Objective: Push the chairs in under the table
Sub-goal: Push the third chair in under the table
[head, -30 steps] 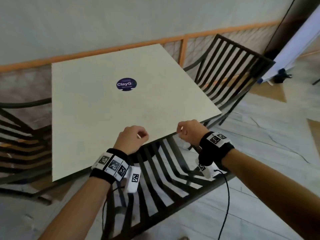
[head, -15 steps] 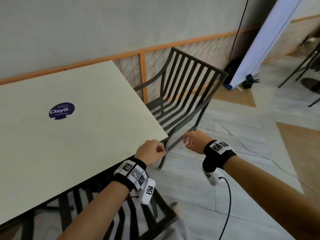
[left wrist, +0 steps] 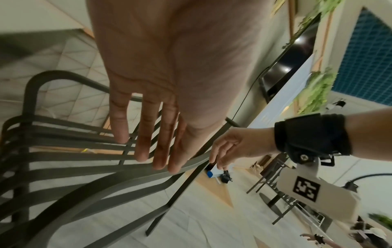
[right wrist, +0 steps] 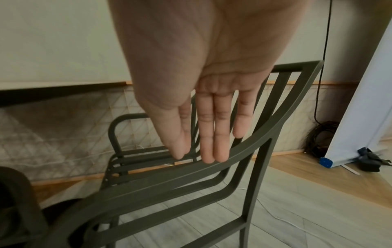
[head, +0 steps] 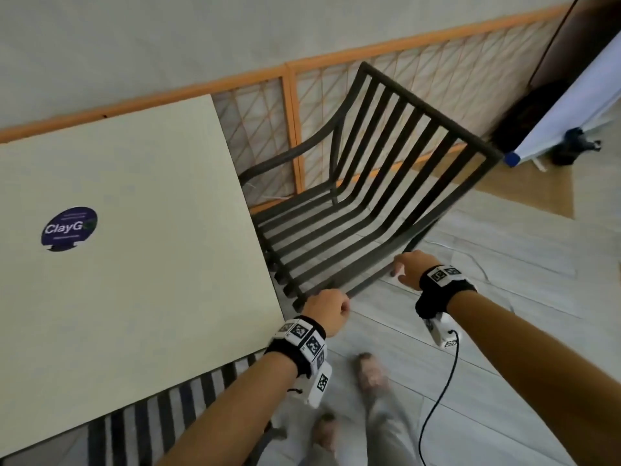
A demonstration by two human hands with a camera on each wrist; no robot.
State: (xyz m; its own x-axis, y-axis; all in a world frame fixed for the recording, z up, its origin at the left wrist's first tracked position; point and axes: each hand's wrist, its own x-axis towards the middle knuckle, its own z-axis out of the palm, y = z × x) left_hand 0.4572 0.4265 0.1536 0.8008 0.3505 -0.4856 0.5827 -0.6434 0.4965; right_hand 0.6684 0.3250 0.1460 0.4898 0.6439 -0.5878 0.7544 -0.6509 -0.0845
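Chair (head: 363,210) stands at counter (head: 134,264) side edge, seat only partly under top, back toward wall corner. Near armrest (right wrist: 212,169) runs below both hands. Left hand (head: 327,311) over armrest front, fingers (left wrist: 142,142) straight, gripping nothing; contact unclear. Right hand (head: 411,269) further back, fingers (right wrist: 220,134) straight, tips at rail, holding nothing. Judgement: placement suits sideways shove. Second chair (head: 161,418) at near edge, mostly tucked.
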